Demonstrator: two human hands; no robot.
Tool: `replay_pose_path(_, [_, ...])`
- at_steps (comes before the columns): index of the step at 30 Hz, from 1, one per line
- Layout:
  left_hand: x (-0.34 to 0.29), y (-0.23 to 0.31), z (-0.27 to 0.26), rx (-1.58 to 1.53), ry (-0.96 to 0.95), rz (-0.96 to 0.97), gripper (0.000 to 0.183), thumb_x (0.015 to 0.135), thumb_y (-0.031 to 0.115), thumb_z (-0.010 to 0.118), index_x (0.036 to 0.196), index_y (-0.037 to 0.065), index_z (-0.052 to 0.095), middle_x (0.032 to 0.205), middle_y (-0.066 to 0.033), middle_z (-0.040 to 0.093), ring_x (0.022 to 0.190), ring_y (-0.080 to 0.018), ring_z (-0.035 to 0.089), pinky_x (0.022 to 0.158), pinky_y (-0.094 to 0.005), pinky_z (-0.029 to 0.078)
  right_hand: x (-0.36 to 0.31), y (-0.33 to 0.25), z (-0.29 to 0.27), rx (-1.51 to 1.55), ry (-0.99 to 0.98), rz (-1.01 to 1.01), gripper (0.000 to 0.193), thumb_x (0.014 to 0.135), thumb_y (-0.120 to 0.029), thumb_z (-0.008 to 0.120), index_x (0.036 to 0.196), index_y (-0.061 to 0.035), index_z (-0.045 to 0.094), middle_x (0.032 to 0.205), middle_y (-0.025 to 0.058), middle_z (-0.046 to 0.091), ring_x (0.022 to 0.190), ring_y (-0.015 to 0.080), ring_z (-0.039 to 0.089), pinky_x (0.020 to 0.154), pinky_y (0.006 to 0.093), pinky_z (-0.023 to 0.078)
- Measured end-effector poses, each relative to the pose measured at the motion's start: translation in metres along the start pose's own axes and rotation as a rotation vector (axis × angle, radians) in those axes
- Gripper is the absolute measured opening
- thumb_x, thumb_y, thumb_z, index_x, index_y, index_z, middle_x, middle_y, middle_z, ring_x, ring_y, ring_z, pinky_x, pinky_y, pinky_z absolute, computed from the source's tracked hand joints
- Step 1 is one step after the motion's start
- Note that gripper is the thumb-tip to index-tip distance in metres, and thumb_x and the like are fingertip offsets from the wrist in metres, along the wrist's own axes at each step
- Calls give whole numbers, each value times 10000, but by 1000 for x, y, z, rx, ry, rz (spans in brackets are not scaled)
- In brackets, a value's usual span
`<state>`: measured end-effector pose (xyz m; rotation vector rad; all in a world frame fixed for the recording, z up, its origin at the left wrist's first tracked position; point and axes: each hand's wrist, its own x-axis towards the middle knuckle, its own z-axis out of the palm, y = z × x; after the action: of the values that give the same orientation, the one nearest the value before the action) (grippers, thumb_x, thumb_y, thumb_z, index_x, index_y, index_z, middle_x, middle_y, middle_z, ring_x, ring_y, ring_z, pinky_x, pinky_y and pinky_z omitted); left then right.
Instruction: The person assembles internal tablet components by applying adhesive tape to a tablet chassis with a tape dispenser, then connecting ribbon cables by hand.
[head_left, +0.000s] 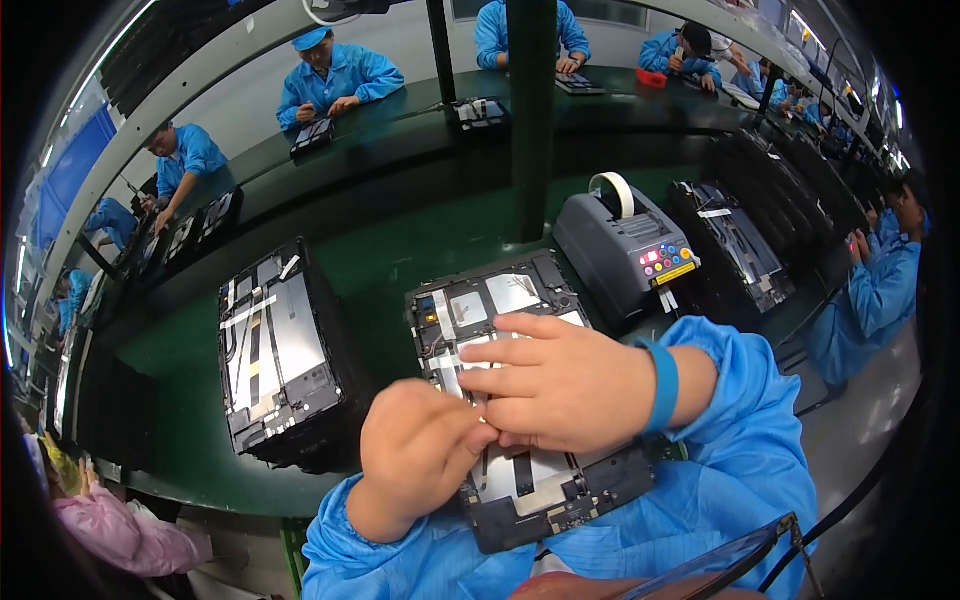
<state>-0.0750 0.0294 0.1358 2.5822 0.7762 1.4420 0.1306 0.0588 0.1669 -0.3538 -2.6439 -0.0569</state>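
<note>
An opened tablet (pixel 535 500) lies before me with its silver battery plates, dark circuit boards and strips of tape exposed. My right hand (pixel 560 385), with a blue band at the wrist, rests flat across its middle, fingers stretched toward the left edge. Close against that hand, my left hand (pixel 420 450) is closed in a pinch low over the tablet's left side. A tiny pale bit shows at the left fingertips, too small to name. Both hands cover the middle of the tablet.
A stack of opened tablets (pixel 280 350) stands to the left on the green table (pixel 390 260). At the right are a grey tape dispenser (pixel 620 245) with a white roll and more stacked tablets (pixel 735 245). A dark post (pixel 532 120) rises ahead. Co-workers in blue sit across the table.
</note>
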Motion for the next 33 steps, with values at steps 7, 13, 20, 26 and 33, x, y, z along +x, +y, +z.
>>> replay_pose_path(7, [42,24,10,29,-47,9,170,655,88,743,784,36,645,697,-72,574,620,-245,555,540,-332,442,-32,-19,-24,58,280,363,214,728,-212,725,875,-79,644,909,54,667,904,215,641,819,355,461])
replay_pose_path(13, [84,7,30,-223,-250,-210,282,781,66,633,1049,-20,636,828,-109,616,695,-234,571,638,-310,467,-54,10,-34,95,485,542,71,757,-123,655,798,-67,639,720,89,620,690,278,607,633,360,465])
replay_pose_path(20, [98,-20,70,135,-547,-92,317,785,101,612,1097,47,618,945,-151,528,894,-284,551,819,-351,456,-74,66,-3,828,761,845,103,881,-116,602,867,-15,586,788,45,625,741,100,584,657,236,461])
replay_pose_path(26, [100,-28,54,73,-635,-224,220,751,100,653,960,36,665,935,-104,551,910,-288,542,816,-359,445,-73,78,14,888,537,871,135,889,-47,560,1012,-27,506,924,49,599,839,99,581,760,229,474])
replay_pose_path(33, [91,-42,47,37,-570,-138,227,745,109,672,956,26,689,963,-114,595,936,-285,546,826,-363,443,-47,92,17,854,328,937,392,763,-21,655,1106,-42,467,970,44,449,686,55,531,602,183,439])
